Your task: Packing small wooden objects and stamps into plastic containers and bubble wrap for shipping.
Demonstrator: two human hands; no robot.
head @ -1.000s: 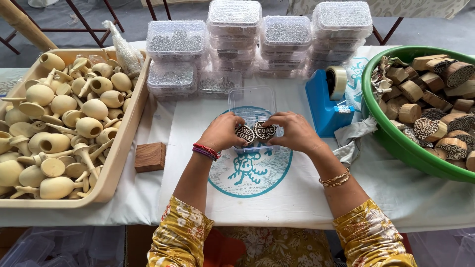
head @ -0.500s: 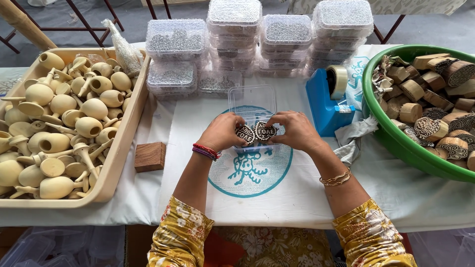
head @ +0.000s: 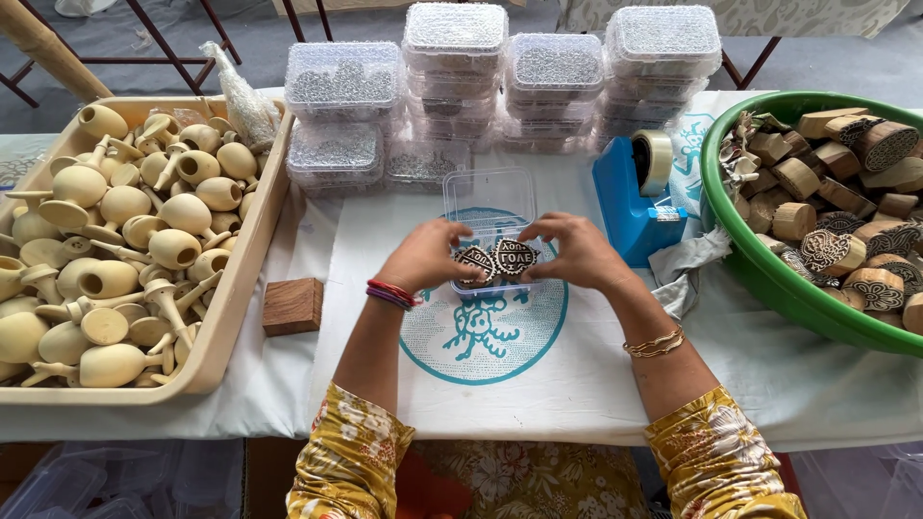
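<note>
Two carved round stamps side by side, over clear box

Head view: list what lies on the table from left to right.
Tray of pale wooden handles → small wooden block → left hand → two carved round stamps held over a clear plastic box → right hand → blue tape dispenser → green tub of carved wooden stamps.

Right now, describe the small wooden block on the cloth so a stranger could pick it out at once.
Start at the big tray of pale turned wooden pieces on the left. Just off its right wall, on the white cloth, lies the block, left of the left hand. It is the only plain, dark brown square block, lying alone, unlike the carved stamps heaped in the green tub.
</note>
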